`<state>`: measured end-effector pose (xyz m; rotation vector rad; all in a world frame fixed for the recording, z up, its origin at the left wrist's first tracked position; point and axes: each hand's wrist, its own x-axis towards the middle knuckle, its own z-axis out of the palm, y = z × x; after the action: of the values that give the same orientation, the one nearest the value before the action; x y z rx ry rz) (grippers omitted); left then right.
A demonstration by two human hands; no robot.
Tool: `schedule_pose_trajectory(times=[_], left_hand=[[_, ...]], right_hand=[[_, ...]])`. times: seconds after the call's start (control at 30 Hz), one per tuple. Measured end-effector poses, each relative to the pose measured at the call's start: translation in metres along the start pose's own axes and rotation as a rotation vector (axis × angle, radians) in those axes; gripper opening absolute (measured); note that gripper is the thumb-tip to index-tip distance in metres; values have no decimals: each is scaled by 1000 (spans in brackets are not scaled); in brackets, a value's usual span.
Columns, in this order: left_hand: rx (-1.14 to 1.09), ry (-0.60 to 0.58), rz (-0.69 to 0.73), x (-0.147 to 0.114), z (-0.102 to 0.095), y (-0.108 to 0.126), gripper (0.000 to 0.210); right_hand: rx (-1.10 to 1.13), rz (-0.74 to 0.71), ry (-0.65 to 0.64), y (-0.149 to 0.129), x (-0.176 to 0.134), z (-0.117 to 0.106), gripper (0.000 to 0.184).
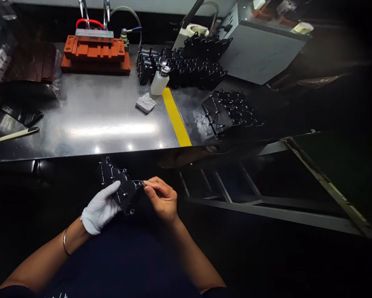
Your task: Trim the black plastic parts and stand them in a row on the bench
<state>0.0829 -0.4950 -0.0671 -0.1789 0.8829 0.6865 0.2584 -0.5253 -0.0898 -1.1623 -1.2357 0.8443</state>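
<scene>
My left hand (100, 209), in a white glove, is closed around a black moulded part (124, 192) with several small posts and ringed lugs. It holds the part tilted, in front of the bench's front edge. My bare right hand (163, 198) pinches thumb and forefinger together at a lug on the part's right side. Whether a small piece sits between those fingertips is hidden. More black moulded parts (189, 68) are stacked at the back of the bench, and another group (232, 109) lies at its right.
On the metal bench (95, 99) stand an orange fixture (94, 54), a white bottle with a metal cap (160, 80) and a folded white wipe (146, 102). A pen (18, 134) lies at left. Yellow tape (176, 118) crosses the bench. A grey box (260, 45) stands at back right.
</scene>
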Motion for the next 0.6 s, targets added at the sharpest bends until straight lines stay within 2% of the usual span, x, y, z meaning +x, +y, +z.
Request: schedule_pose_trajectory(times=[0.1, 0.2, 0.3, 0.4, 0.47, 0.6], left_hand=[[54, -43, 4, -4, -3, -3, 14], [228, -200, 31, -14, -5, -4, 20], [407, -330, 121, -24, -4, 2, 37], [520, -349, 182, -25, -3, 12, 41], [569, -364, 181, -24, -3, 16, 42], [574, -379, 162, -21, -2, 10, 41]], right_hand=[[-54, 14, 8, 2, 0, 1, 10], [-147, 32, -4, 2, 2, -3, 13], [-197, 20, -176, -7, 4, -15, 31], [-219, -178, -458, -22, 5, -27, 48], [-253, -320, -581, -28, 6, -30, 54], [-267, -434, -610, -30, 5, -30, 51]])
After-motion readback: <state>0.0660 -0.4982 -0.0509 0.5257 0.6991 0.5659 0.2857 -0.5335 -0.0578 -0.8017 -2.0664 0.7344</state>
